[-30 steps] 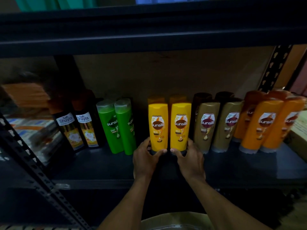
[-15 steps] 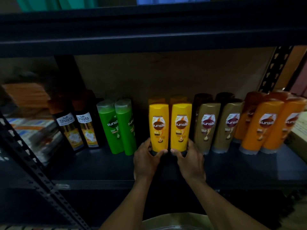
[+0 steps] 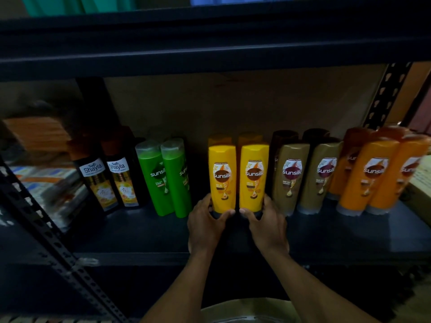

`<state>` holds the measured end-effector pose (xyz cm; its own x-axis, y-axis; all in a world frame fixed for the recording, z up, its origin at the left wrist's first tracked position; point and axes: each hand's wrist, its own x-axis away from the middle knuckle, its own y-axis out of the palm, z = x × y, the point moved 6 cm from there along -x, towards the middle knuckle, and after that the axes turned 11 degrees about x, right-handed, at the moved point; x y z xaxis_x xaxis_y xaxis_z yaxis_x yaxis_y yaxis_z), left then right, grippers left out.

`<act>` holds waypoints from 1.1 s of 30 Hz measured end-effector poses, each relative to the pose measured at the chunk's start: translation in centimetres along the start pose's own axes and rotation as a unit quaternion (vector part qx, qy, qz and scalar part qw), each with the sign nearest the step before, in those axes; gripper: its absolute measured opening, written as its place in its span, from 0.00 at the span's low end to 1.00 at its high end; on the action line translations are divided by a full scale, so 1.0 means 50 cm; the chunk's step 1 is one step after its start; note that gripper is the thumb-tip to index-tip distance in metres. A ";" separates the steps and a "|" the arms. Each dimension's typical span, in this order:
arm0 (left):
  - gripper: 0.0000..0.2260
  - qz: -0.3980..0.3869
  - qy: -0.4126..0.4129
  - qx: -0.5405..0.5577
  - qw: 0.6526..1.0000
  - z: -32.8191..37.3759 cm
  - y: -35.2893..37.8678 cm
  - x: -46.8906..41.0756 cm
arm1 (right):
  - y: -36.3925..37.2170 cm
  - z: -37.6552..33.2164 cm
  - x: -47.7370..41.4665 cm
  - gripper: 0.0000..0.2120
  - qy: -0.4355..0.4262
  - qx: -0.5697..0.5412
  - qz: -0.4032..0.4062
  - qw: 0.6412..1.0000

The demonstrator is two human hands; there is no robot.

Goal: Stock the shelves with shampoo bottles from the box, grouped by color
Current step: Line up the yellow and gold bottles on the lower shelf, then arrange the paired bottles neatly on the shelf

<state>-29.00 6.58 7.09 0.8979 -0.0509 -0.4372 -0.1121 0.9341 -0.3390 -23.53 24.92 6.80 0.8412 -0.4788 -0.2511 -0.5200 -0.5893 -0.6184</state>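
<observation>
Two yellow Sunsilk bottles stand upright side by side on the dark shelf (image 3: 144,236), with two more yellow bottles behind them. My left hand (image 3: 205,226) grips the base of the left yellow bottle (image 3: 221,176). My right hand (image 3: 268,226) grips the base of the right yellow bottle (image 3: 253,176). To their left stand two green bottles (image 3: 163,178) and black Safi Shayla bottles (image 3: 109,183). On the right are gold-brown bottles (image 3: 291,178) and then orange bottles (image 3: 368,178). The box shows only as a pale edge (image 3: 247,310) at the bottom.
A perforated black upright (image 3: 53,243) slants across the lower left, another (image 3: 384,96) stands at the upper right. The upper shelf's beam (image 3: 210,50) hangs overhead. Stacked packets (image 3: 42,183) lie at far left; a cardboard carton (image 3: 419,190) sits at the shelf's right end.
</observation>
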 end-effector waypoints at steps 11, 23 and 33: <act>0.24 0.013 -0.020 0.006 1.000 0.006 -0.007 0.002 | -0.005 -0.004 0.006 0.32 0.002 0.001 -0.002 1.000; 0.37 -0.052 -0.064 0.043 0.996 0.017 -0.078 0.075 | -0.039 0.004 0.119 0.42 0.003 0.054 -0.006 0.998; 0.25 -0.003 -0.072 0.030 0.997 0.004 -0.334 0.067 | 0.042 -0.189 0.201 0.26 -0.159 -0.003 -0.040 0.986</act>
<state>-24.04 -9.14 11.45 0.9509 -0.0102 -0.3092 -0.0836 0.9538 -0.2885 -17.55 12.71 10.01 0.8827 -0.2031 -0.4238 -0.4507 -0.6212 -0.6411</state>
